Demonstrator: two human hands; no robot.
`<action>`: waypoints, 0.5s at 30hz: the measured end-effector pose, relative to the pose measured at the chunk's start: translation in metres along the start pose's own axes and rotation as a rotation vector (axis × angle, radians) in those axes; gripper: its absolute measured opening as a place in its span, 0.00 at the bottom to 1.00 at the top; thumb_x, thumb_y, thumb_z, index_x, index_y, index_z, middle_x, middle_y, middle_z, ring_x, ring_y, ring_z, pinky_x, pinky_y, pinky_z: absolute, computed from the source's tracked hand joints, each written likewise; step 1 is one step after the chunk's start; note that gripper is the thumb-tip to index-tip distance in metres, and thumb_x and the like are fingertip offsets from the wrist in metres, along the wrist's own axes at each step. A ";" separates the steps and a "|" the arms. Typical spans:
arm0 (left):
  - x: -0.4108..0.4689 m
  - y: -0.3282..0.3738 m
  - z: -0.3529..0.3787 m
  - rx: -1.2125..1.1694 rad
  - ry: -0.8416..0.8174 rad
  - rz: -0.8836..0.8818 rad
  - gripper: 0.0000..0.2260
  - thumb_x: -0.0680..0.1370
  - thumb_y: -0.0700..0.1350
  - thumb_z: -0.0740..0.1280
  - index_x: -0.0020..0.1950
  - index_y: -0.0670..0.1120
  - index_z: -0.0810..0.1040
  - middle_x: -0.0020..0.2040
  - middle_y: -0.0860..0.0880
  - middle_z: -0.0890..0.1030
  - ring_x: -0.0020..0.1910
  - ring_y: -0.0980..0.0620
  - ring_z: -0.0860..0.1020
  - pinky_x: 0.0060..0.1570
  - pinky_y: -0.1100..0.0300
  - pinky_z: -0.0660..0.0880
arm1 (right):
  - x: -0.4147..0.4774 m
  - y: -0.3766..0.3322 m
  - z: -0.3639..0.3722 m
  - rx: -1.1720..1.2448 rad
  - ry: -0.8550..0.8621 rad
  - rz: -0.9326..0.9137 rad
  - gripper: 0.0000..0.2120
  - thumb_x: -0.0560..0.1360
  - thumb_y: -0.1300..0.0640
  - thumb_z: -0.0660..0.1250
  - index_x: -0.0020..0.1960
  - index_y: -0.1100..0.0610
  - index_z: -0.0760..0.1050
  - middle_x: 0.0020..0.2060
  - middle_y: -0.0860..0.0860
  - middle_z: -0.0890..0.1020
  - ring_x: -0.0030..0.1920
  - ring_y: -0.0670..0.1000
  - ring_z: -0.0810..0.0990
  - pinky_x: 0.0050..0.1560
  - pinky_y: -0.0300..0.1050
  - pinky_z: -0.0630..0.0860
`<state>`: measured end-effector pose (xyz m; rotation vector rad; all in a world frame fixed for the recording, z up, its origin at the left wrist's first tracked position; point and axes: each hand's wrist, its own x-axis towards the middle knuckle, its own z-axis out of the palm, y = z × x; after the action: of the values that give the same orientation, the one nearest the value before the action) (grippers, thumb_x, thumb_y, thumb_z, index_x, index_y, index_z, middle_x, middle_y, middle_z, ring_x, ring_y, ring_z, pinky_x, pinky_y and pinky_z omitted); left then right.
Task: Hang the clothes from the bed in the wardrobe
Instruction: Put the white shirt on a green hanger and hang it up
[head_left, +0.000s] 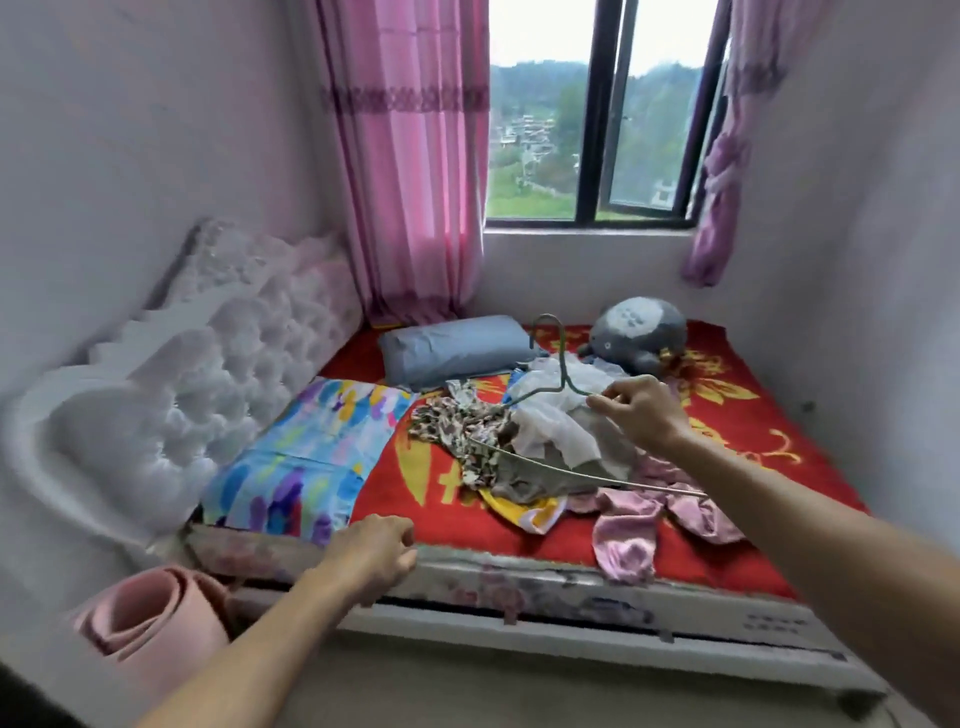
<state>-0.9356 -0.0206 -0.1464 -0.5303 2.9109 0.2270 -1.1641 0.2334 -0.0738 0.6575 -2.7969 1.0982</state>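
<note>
1. Thin grey-green wire hanger is held in the air just in front of the grey-blue rectangular pillow, above the heap of mixed clothes on the red flowered bed.
2. Right hand: fingers pinch the hanger's right shoulder wire. Left hand, well in front of the pillow at the bed's near edge: fingers loosely curled, holding nothing.
3. Orientation: the hook stands up, its open end curling toward the pillow. The long bottom bar runs left to right, sloping down under the right forearm.
4. Risk: the bar's left end sits among the brown-and-white floral garment, so lifting may snag and drag it.
5. Risk: the pinch is on one side only, so the hanger may swing or slip.
6. Wardrobe not in view.
</note>
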 end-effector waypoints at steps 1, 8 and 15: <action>0.024 0.008 0.002 -0.003 -0.009 0.029 0.11 0.77 0.56 0.62 0.55 0.53 0.76 0.56 0.49 0.80 0.55 0.48 0.78 0.51 0.54 0.74 | 0.013 0.019 -0.003 -0.007 0.014 0.044 0.13 0.72 0.47 0.71 0.32 0.52 0.79 0.27 0.44 0.78 0.30 0.47 0.75 0.31 0.41 0.66; 0.183 0.043 0.006 -0.011 -0.113 0.187 0.12 0.79 0.55 0.62 0.58 0.51 0.76 0.55 0.49 0.80 0.52 0.48 0.78 0.46 0.56 0.73 | 0.097 0.120 -0.006 -0.056 0.084 0.388 0.15 0.75 0.50 0.69 0.34 0.59 0.80 0.30 0.52 0.81 0.35 0.54 0.80 0.36 0.48 0.74; 0.305 0.078 0.010 -0.004 -0.207 0.295 0.07 0.77 0.54 0.63 0.49 0.52 0.75 0.50 0.51 0.81 0.48 0.49 0.79 0.42 0.57 0.73 | 0.144 0.202 -0.004 -0.003 0.197 0.639 0.12 0.75 0.50 0.68 0.40 0.58 0.83 0.37 0.55 0.84 0.42 0.57 0.80 0.41 0.46 0.72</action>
<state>-1.2438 -0.0491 -0.2070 -0.0684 2.7729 0.3057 -1.3787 0.3157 -0.1680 -0.3679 -2.8851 1.1471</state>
